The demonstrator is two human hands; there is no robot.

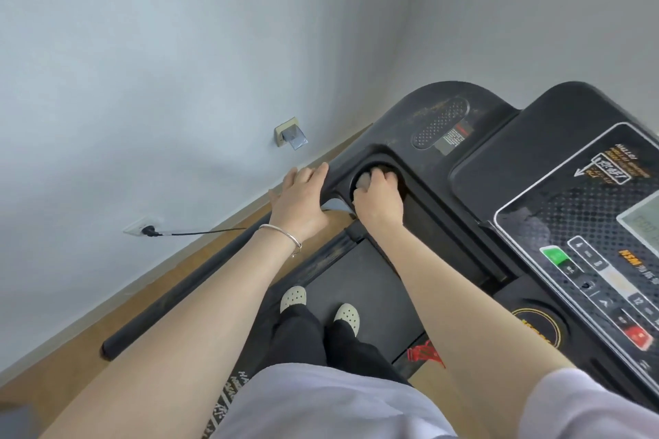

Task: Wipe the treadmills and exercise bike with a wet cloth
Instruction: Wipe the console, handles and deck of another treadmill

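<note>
I stand on a black treadmill (360, 281) and look down at its console (577, 224). My right hand (378, 197) grips a bunched grey cloth (364, 180) inside the round cup holder (387, 167) at the console's left end. A flap of the cloth hangs below the console edge between my hands. My left hand (301, 200) rests with straight fingers on the outer left corner of the console, next to the cup holder. A silver bangle sits on my left wrist.
The black left handrail (171, 299) runs along the wooden floor side. A white wall is close on the left, with a plugged-in socket (144, 229) and a second outlet (290, 134). A red safety clip (426, 353) hangs under the console.
</note>
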